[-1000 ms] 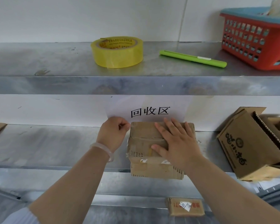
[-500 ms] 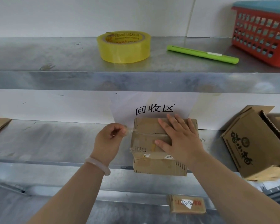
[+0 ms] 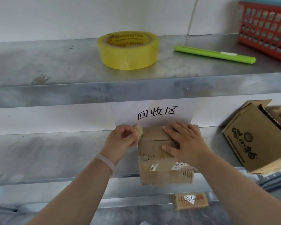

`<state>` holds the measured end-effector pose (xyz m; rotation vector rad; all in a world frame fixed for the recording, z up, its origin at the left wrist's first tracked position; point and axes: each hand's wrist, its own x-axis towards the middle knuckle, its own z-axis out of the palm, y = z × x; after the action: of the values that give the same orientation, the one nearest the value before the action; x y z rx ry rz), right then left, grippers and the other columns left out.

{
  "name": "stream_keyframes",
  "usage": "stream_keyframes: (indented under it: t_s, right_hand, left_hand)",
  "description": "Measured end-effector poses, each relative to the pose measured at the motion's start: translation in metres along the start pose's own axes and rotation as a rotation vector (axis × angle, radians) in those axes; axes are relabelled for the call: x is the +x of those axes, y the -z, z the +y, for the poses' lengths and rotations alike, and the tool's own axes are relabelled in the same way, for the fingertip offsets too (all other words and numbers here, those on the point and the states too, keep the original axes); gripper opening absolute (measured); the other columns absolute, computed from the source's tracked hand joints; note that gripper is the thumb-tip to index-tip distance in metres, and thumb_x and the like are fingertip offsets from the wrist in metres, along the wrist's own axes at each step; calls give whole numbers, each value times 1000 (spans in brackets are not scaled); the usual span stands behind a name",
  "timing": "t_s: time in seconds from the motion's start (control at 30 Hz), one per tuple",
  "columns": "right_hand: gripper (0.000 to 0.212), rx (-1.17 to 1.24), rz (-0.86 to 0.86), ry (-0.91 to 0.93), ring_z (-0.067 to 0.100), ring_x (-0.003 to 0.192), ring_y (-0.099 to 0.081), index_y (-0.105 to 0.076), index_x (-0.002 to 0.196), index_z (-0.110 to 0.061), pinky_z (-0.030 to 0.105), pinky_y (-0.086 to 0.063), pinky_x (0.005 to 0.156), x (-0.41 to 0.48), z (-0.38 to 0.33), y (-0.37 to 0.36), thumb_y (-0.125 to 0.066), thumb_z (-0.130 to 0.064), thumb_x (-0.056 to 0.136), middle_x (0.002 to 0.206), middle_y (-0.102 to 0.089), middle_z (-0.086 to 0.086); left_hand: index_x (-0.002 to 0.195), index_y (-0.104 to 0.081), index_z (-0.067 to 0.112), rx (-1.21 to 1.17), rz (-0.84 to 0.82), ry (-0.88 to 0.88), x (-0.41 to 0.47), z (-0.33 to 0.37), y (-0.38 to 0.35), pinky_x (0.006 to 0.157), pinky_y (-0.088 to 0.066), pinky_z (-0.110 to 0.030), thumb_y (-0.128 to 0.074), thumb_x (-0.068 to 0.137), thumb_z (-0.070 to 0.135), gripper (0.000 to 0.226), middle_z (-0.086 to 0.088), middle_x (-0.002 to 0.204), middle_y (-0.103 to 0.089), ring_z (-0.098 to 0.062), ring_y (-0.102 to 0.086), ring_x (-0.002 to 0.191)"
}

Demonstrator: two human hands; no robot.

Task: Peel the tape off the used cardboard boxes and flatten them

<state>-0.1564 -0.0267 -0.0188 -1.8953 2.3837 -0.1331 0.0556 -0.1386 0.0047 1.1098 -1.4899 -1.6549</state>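
A small brown cardboard box [image 3: 154, 174] sits on the middle metal shelf [image 3: 55, 156], its front overhanging the shelf edge. My right hand [image 3: 184, 144] lies flat on the box top, fingers spread and straight, pressing it down. At the box's top left corner my left hand [image 3: 122, 142] pinches a crumpled strip of brownish tape [image 3: 138, 131] that is lifted off the box. The seam between the top flaps shows bare beside my right fingers. Torn labels and tape remain on the box's front.
On the upper shelf lie a yellow tape roll [image 3: 127, 49], a green utility knife [image 3: 214, 54] and a red basket [image 3: 266, 30]. A larger printed cardboard box [image 3: 256, 138] leans at the right. A small labelled box [image 3: 191, 201] sits on the lower level. A paper sign [image 3: 156, 112] hangs behind.
My left hand has pulled the tape strip off the box top toward the left corner and bunched it up. The right hand stayed pressing on the box.
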Motion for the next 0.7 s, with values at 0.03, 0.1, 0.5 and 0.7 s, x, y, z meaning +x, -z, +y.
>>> stream_keyframes:
  t_s: [0.03,0.1,0.5,0.7]
  right_hand:
    - [99,-8,0,4,11,150,-5,-16,152,-45,38,3,121,1,0,-3,3,-92,67,161,-17,-12]
    - [94,-4,12,-10,11,150,-9,-21,151,-45,37,2,121,3,-1,-5,-2,-90,70,160,-22,-11]
    - [52,152,227,-67,14,140,-36,-57,132,-44,39,-16,119,-12,-20,-16,-37,-63,88,144,-49,-13]
    - [49,102,138,-2,13,143,-33,-52,138,-43,37,-12,120,-11,-25,-18,-28,-50,96,148,-45,-12]
  left_hand:
    - [102,-57,12,39,-33,19,4,-1,1,72,-60,-32,-70,82,-2,28,-5,84,-63,-21,-64,82]
    - [109,-54,17,121,-77,54,12,-5,4,77,-60,-36,-73,79,-1,39,-9,98,-57,-24,-62,92]
    - [101,-61,34,674,-287,-377,41,-13,23,74,-44,-12,-72,84,15,28,13,83,-65,4,-60,76]
    - [104,-72,18,866,-348,-597,42,-12,16,83,-46,-26,-57,92,19,19,7,94,-66,-9,-57,91]
